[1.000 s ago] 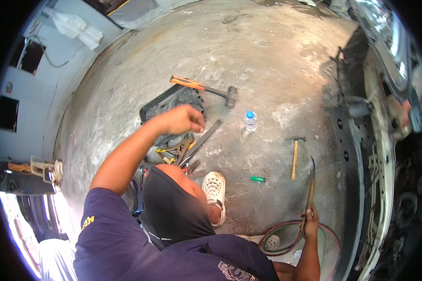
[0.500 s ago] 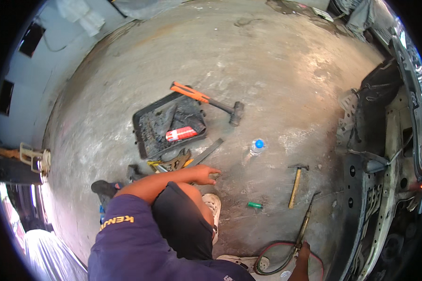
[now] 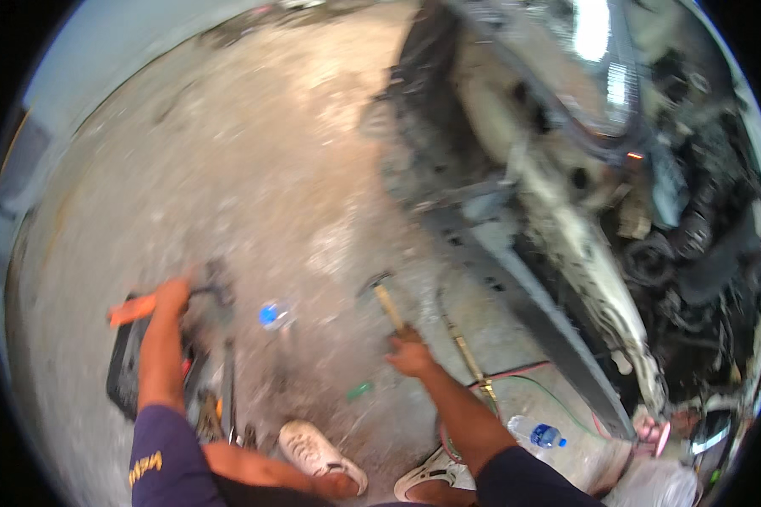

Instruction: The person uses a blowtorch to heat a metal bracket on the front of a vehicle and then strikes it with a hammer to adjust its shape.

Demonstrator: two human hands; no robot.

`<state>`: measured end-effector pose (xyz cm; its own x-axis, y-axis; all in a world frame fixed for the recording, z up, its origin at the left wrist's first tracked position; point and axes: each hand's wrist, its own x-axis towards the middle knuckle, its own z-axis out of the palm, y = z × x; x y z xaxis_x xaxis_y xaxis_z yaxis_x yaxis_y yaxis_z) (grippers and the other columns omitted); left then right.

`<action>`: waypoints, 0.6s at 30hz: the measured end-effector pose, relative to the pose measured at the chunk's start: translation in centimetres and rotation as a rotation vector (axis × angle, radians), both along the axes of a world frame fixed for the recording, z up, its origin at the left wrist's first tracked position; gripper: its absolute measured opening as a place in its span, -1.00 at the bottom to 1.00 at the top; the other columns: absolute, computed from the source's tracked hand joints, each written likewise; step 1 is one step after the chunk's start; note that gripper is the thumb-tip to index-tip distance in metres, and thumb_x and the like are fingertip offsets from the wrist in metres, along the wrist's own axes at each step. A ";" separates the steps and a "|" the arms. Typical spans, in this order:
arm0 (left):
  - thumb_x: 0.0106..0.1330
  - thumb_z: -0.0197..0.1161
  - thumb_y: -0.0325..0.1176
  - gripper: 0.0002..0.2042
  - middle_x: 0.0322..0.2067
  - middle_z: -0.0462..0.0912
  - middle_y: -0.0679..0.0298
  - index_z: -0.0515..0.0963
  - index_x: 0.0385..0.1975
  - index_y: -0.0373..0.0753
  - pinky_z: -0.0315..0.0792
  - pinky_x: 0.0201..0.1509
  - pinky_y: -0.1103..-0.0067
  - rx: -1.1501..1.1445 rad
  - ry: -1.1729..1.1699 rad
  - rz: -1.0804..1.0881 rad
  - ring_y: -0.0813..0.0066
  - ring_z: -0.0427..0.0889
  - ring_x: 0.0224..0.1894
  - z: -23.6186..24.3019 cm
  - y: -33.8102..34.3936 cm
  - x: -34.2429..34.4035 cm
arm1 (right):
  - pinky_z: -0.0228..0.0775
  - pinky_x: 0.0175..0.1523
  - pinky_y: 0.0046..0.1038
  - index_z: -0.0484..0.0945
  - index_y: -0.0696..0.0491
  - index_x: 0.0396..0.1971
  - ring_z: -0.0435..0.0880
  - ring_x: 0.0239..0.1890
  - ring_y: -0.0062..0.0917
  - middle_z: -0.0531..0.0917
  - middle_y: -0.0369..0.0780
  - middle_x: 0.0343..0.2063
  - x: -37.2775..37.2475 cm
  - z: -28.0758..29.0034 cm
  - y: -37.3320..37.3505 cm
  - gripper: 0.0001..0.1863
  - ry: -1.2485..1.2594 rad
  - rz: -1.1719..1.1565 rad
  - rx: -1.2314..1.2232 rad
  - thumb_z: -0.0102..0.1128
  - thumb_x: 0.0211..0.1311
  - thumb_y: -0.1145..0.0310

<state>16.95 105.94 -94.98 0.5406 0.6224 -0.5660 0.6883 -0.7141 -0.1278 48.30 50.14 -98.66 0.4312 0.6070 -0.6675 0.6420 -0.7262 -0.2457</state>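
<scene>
My left hand is closed round the sledgehammer with an orange handle, gripping it near the dark head, above the black tray. To the right, my right hand grips the lower end of the wooden handle of a small hammer, whose metal head points away from me. Just right of that hand a brass gas torch lies on the floor with its hoses. Motion blurs the picture, so fine finger detail is lost.
A stripped car front with exposed metal fills the right side. A clear bottle with a blue cap stands between my hands; another bottle lies near the hoses. A green cylinder lies ahead of my white clogs.
My view has swung right toward the car. My left hand has reached out and taken the sledgehammer. My right hand has let go of the torch and taken the small hammer.
</scene>
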 end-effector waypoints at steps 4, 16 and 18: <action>0.24 0.44 -0.13 -0.64 -0.10 0.75 -0.08 0.70 -0.12 -0.27 0.59 0.11 0.17 0.013 0.105 0.063 -0.09 0.73 -0.01 8.0 -3.5 0.0 | 0.20 0.48 0.10 0.37 -0.02 0.42 0.20 0.51 -0.11 0.30 0.03 0.41 -1.9 4.9 6.4 -0.30 0.012 -0.194 -0.137 0.30 0.34 0.05; 0.26 0.38 -0.51 -0.82 -0.51 0.61 0.25 0.60 -0.17 -0.36 0.47 -0.54 0.48 -0.675 -0.551 0.761 0.48 0.57 -0.60 34.6 -17.6 -0.8 | 0.52 0.17 -0.06 0.33 0.17 0.16 0.70 0.01 0.02 0.64 0.10 -0.03 -4.5 7.7 3.9 -0.52 0.144 -0.686 0.101 0.17 0.29 0.33; 0.27 0.38 -0.48 -0.73 -0.54 0.58 0.30 0.59 -0.05 -0.38 0.45 -0.53 0.52 -0.844 -0.697 0.742 0.51 0.54 -0.62 35.8 -22.4 3.2 | 0.53 0.11 -0.07 0.32 0.16 0.12 0.72 -0.03 0.00 0.68 0.08 -0.08 -3.3 9.5 2.8 -0.53 0.200 -0.733 0.133 0.17 0.25 0.34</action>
<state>20.16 83.54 -59.17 0.5602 0.4907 -0.6673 0.6879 0.1731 0.7048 44.98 52.96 -89.15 0.6329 0.2934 -0.7165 -0.0579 -0.9049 -0.4216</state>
